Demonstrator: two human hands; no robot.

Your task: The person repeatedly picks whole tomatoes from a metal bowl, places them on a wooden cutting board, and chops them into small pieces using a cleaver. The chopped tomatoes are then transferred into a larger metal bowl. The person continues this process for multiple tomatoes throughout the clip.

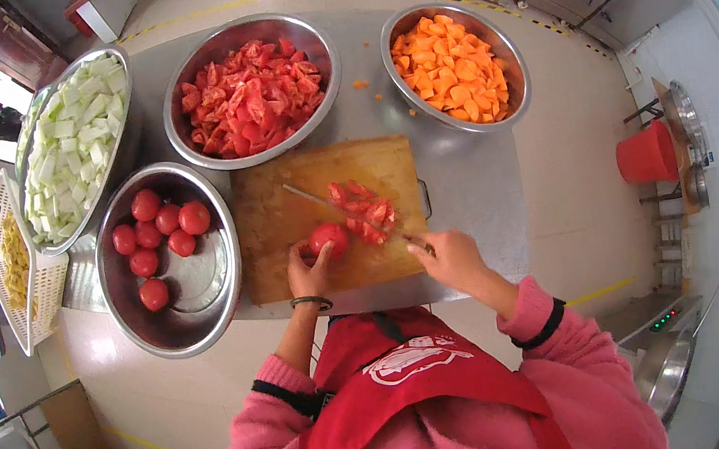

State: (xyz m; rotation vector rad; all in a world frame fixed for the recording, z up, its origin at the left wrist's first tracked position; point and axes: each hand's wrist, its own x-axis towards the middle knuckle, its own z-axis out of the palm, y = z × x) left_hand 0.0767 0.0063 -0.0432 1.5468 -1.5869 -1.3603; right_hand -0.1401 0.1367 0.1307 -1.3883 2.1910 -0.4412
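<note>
My left hand (310,271) grips a whole red tomato (331,237) against the wooden cutting board (275,224), thumb and fingers on its left side. In my right hand (451,259) is the handle of a kitchen knife (309,196). Its blade slants across the board to the upper left and passes by cut tomato pieces (375,213). These pieces lie just right of the whole tomato. Left of the board, a steel bowl (204,288) holds several whole tomatoes (149,233).
Behind the board, a steel bowl (175,127) holds chopped tomatoes, and another (520,93) holds sliced carrots. Pale green vegetable chunks (75,142) fill a large bowl at left. Beyond is a white plastic basket (48,288). Carrot bits (360,84) lie on the steel table (476,206).
</note>
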